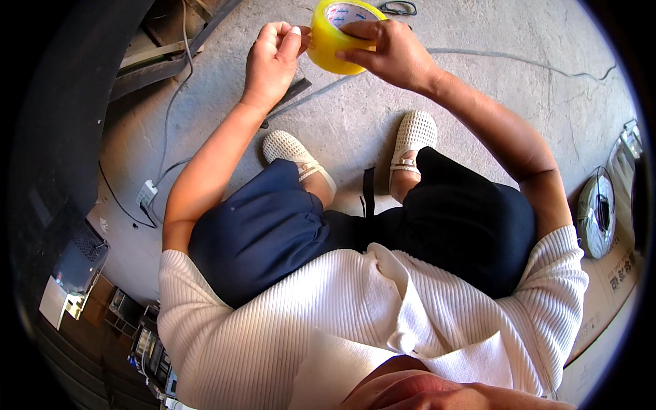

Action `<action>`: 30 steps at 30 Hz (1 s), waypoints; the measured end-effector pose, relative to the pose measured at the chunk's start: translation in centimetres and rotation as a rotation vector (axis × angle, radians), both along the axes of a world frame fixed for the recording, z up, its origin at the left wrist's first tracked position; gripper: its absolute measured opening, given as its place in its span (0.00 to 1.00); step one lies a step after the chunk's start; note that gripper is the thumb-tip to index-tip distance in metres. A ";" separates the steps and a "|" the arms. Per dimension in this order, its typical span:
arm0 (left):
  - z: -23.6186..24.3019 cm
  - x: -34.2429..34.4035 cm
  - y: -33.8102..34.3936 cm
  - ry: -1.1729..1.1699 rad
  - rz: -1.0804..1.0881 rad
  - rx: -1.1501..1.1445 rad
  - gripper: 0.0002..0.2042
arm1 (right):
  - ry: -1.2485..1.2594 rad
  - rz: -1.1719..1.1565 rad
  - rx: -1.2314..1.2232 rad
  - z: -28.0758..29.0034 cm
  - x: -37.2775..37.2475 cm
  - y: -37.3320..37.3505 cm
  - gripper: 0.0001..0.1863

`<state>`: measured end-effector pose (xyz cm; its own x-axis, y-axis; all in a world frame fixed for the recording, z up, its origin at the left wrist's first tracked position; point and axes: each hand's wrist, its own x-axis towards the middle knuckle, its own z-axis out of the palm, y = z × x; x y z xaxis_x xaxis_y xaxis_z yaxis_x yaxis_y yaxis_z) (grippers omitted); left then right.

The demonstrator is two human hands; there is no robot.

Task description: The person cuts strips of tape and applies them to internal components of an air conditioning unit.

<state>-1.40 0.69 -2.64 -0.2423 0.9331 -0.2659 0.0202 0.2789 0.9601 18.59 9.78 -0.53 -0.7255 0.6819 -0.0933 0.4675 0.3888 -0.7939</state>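
A thick roll of yellow packing tape (328, 51) is held up over the concrete floor at the top of the view. My right hand (400, 55) grips it from the right, with the thumb on the outer face and fingers reaching into the printed cardboard core. On the roll's left side, my left hand (273, 61) has its thumb and forefinger pinched together, touching or very near the tape's edge. Whether a tape end lies in that pinch is too small to make out. Behind the right hand lie dark-handled scissors (400, 8), partly cut off by the frame.
Grey cables (506, 55) run across the concrete floor (478, 96). A white power strip (146, 193) sits at left by a dark cabinet (55, 102). To the right, a coil of strapping (596, 212) rests against a printed carton (615, 280). A dark flat strip (290, 92) lies below my left hand.
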 end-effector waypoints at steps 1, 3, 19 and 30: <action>0.1 -0.5 0.2 -0.031 -0.035 0.004 0.10 | -0.001 0.014 -0.037 0.2 -0.1 0.3 0.24; 0.2 -1.6 0.9 -0.094 -0.105 0.016 0.09 | -0.004 0.041 -0.107 0.3 0.0 1.2 0.26; 2.5 -4.3 2.2 -0.212 -0.475 -0.017 0.11 | 0.025 0.144 -0.190 1.3 0.4 3.8 0.26; 3.5 -4.6 2.2 -0.193 -0.556 -0.115 0.14 | -0.006 0.199 -0.210 1.4 0.3 3.7 0.25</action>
<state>-5.99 2.85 0.83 0.3366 0.8686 -0.3636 0.0208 0.3792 0.9251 18.84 13.47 0.87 -0.8421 0.4913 -0.2224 0.4036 0.3005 -0.8642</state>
